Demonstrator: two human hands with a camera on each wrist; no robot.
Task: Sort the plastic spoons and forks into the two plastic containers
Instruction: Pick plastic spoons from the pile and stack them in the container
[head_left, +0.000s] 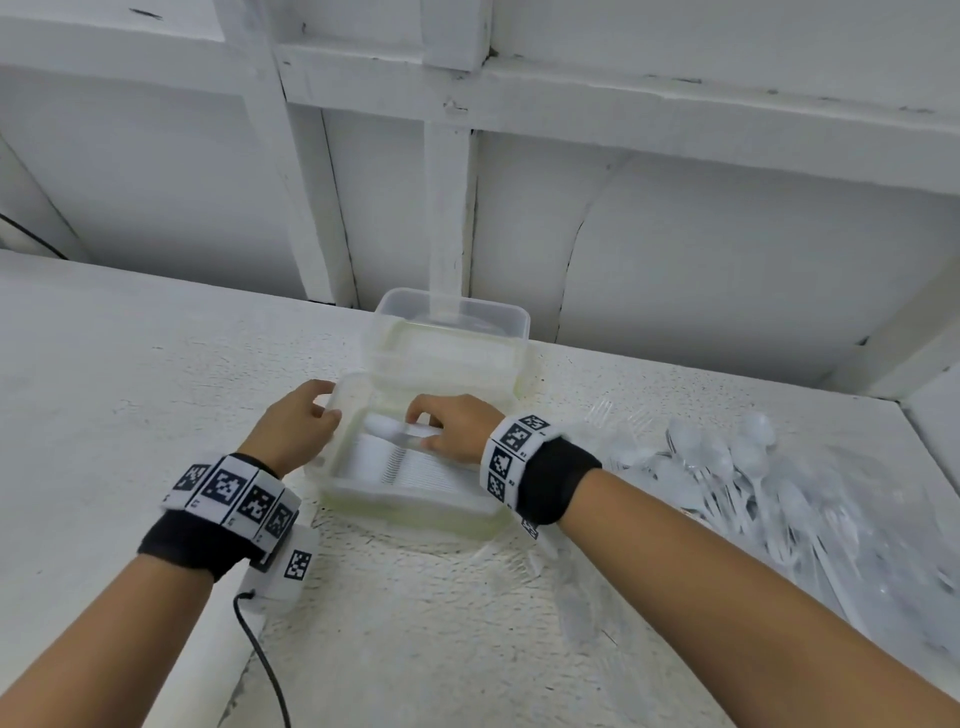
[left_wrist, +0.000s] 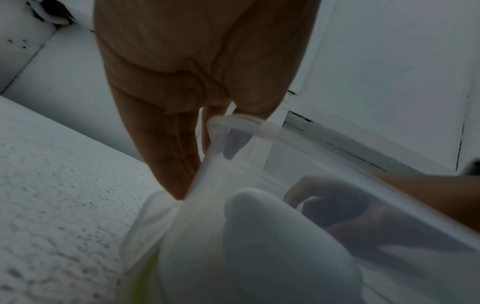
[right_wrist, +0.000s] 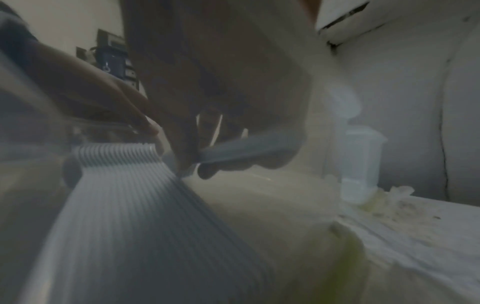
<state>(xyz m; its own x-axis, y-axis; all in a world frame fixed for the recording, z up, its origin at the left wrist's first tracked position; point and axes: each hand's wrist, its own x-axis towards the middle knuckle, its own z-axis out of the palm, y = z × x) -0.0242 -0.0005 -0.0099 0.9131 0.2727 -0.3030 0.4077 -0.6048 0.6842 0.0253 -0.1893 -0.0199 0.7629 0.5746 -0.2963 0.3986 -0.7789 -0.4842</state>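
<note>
Near container (head_left: 410, 512), centre of bench (head_left: 130, 364): holds a stacked row of white spoons (head_left: 415, 467). Left hand (head_left: 296, 426) grips its left rim. Right hand (head_left: 452, 428) pinches one spoon (head_left: 400, 428) over the row. Second container (head_left: 452, 332) just behind. Loose cutlery pile (head_left: 737, 483) right.

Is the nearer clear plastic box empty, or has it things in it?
Not empty: the nearer clear plastic box holds a nested row of white plastic spoons.

Both hands (head_left: 296, 421) (head_left: 452, 426) forward, fingers curled.
</note>
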